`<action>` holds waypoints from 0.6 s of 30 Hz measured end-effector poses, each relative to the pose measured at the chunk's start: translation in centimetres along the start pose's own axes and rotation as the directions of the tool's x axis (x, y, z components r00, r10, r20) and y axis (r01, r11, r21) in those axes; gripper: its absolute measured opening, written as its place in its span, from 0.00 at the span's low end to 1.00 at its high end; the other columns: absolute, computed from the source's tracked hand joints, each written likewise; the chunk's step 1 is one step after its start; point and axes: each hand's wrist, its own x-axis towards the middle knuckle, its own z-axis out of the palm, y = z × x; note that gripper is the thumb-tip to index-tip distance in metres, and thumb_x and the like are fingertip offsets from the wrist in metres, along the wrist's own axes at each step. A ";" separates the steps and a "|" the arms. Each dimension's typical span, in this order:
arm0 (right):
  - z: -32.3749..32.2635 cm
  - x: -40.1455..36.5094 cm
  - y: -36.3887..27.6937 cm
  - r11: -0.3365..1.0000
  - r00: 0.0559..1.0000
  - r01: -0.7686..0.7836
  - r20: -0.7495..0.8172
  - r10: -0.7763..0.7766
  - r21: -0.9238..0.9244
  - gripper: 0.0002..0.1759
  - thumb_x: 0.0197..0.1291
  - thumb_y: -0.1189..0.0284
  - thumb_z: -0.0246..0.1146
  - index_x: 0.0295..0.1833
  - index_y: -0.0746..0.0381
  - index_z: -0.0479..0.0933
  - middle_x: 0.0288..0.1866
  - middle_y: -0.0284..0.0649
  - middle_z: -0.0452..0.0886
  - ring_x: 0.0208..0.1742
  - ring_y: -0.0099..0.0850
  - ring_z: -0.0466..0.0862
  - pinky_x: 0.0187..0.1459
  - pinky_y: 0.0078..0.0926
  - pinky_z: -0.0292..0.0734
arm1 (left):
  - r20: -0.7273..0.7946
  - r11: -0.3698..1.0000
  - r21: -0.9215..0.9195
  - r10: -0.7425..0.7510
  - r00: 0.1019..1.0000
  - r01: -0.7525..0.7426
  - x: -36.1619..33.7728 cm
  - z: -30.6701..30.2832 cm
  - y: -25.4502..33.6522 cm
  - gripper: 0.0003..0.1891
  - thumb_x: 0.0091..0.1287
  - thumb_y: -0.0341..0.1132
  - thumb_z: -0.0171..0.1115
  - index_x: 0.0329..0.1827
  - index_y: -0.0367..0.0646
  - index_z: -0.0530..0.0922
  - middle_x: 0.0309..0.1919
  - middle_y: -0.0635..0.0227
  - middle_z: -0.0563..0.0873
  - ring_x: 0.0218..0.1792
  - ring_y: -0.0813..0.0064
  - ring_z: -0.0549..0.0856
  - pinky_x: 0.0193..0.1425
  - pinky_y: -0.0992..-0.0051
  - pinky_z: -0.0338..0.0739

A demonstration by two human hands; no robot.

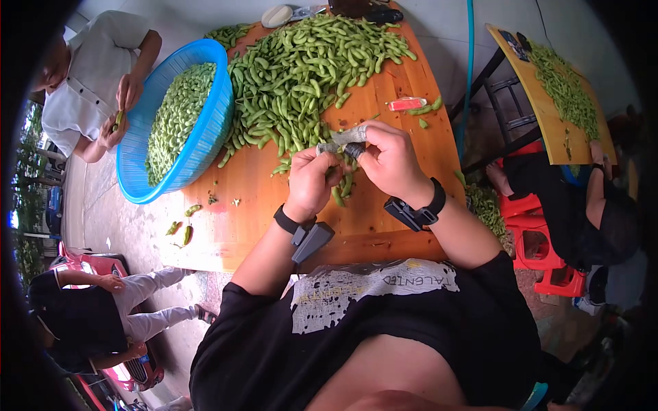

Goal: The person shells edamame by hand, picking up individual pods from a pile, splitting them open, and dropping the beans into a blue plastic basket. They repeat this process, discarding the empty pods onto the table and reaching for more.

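While a co-worker [86, 82] in a pale shirt is pinching a pod [118, 121] at far left, a blue basket [216, 133] is holding shelled beans [181, 113] beside heaped pods [308, 61] on the wooden table [247, 226]. At center, the left hand [310, 181] is curling narrowly and the right hand [396, 161] is bending its wrapped fingers toward it (whether either is gripping anything, one cannot tell). The step appears to be close fingertip work; the next move is seemingly calling for fine, steady pinching. To the right, a red-and-white packet [407, 103] is lying near stray pods.
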 end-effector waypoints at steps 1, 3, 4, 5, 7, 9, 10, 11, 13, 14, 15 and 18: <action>0.1 0.0 0.1 1.000 1.000 0.003 0.000 -0.003 -0.001 0.14 0.48 0.92 0.55 0.40 0.70 0.79 0.32 0.40 0.78 0.28 0.25 0.78 0.29 0.21 0.74 | -0.040 0.999 0.026 0.021 0.999 -0.020 0.0 0.1 -0.1 0.08 0.64 0.22 0.55 0.29 0.32 0.82 0.25 0.61 0.85 0.16 0.84 0.69 0.19 0.82 0.60; 0.1 0.0 0.5 0.999 0.999 0.040 -0.025 -0.040 -0.006 0.10 0.51 0.86 0.63 0.41 0.67 0.81 0.30 0.42 0.79 0.27 0.33 0.81 0.30 0.28 0.75 | -0.016 0.995 0.087 0.043 0.999 -0.041 0.0 0.1 0.1 0.07 0.64 0.23 0.56 0.30 0.32 0.82 0.24 0.63 0.85 0.16 0.85 0.69 0.19 0.82 0.59; 0.1 0.0 0.6 0.999 0.999 0.040 -0.025 -0.040 -0.006 0.10 0.51 0.86 0.63 0.41 0.67 0.81 0.30 0.42 0.79 0.27 0.33 0.81 0.30 0.28 0.75 | 0.005 0.987 0.149 0.060 0.998 -0.060 -0.1 0.0 0.2 0.07 0.65 0.23 0.58 0.31 0.32 0.82 0.23 0.65 0.84 0.16 0.86 0.69 0.19 0.82 0.58; 0.1 -0.1 0.7 0.999 1.000 -0.004 0.003 0.004 0.049 0.12 0.51 0.89 0.59 0.40 0.68 0.80 0.31 0.40 0.79 0.28 0.28 0.79 0.29 0.23 0.74 | 0.004 0.987 0.148 0.059 0.998 -0.059 -0.1 -0.1 0.4 0.07 0.65 0.23 0.58 0.31 0.32 0.82 0.23 0.65 0.84 0.16 0.86 0.69 0.19 0.82 0.58; 0.0 -0.1 0.8 0.993 0.998 -0.050 0.036 0.047 0.102 0.14 0.50 0.92 0.56 0.40 0.70 0.80 0.31 0.38 0.78 0.29 0.22 0.78 0.29 0.19 0.74 | 0.075 0.981 0.191 0.020 0.997 -0.034 0.0 -0.4 0.8 0.06 0.65 0.24 0.60 0.32 0.32 0.83 0.22 0.69 0.83 0.16 0.87 0.68 0.19 0.83 0.58; -0.1 -0.2 0.8 0.999 0.997 -0.027 0.068 0.025 0.030 0.14 0.49 0.92 0.54 0.40 0.70 0.79 0.30 0.39 0.77 0.28 0.25 0.78 0.28 0.21 0.72 | 0.067 0.982 0.186 0.022 0.998 -0.034 0.1 -0.5 0.6 0.06 0.64 0.24 0.59 0.31 0.32 0.83 0.22 0.69 0.83 0.16 0.87 0.68 0.19 0.83 0.57; -0.1 -0.2 0.8 0.999 0.997 -0.029 0.069 0.027 0.030 0.14 0.49 0.92 0.54 0.40 0.70 0.79 0.30 0.39 0.77 0.28 0.25 0.78 0.28 0.21 0.72 | 0.060 0.983 0.182 0.024 0.998 -0.035 0.1 -0.5 0.5 0.06 0.64 0.23 0.59 0.31 0.32 0.83 0.21 0.69 0.82 0.16 0.87 0.68 0.19 0.82 0.57; 0.0 -0.2 0.9 1.000 0.998 -0.007 0.065 0.007 0.000 0.14 0.49 0.92 0.54 0.39 0.70 0.79 0.29 0.39 0.77 0.27 0.26 0.77 0.28 0.22 0.72 | 0.059 0.983 0.182 0.023 0.998 -0.033 0.1 -0.5 0.4 0.06 0.64 0.23 0.59 0.31 0.32 0.83 0.21 0.69 0.82 0.16 0.87 0.68 0.19 0.82 0.57; 0.2 -0.3 0.9 0.999 0.998 0.016 0.063 -0.014 -0.030 0.14 0.48 0.92 0.53 0.39 0.69 0.78 0.29 0.39 0.76 0.27 0.27 0.77 0.27 0.24 0.71 | 0.001 0.986 0.164 0.021 1.000 -0.021 0.2 -0.4 0.3 0.07 0.62 0.21 0.56 0.27 0.33 0.81 0.20 0.69 0.82 0.16 0.87 0.67 0.19 0.82 0.57; 0.3 -0.4 0.8 0.997 0.997 0.052 0.056 -0.049 -0.058 0.15 0.48 0.92 0.53 0.39 0.69 0.78 0.29 0.40 0.76 0.26 0.27 0.76 0.27 0.24 0.71 | 0.000 0.986 0.164 0.021 1.000 -0.021 0.2 -0.4 0.3 0.07 0.62 0.21 0.56 0.27 0.33 0.81 0.20 0.69 0.82 0.16 0.87 0.67 0.19 0.82 0.57; 0.5 -0.4 0.7 0.992 0.995 0.089 0.049 -0.085 -0.088 0.15 0.47 0.92 0.52 0.38 0.69 0.78 0.29 0.40 0.75 0.26 0.27 0.76 0.27 0.25 0.70 | -0.042 0.990 0.139 0.020 0.999 -0.014 0.2 -0.3 0.2 0.08 0.60 0.20 0.55 0.24 0.34 0.79 0.19 0.69 0.81 0.15 0.87 0.66 0.18 0.81 0.56; 0.9 -0.6 1.0 0.987 0.994 0.109 0.022 -0.107 -0.115 0.14 0.49 0.92 0.53 0.39 0.69 0.79 0.29 0.39 0.76 0.27 0.27 0.76 0.27 0.24 0.71 | -0.100 0.990 0.139 0.028 0.995 -0.014 0.2 -0.2 0.2 0.10 0.60 0.20 0.54 0.20 0.36 0.76 0.18 0.68 0.79 0.14 0.86 0.65 0.18 0.81 0.56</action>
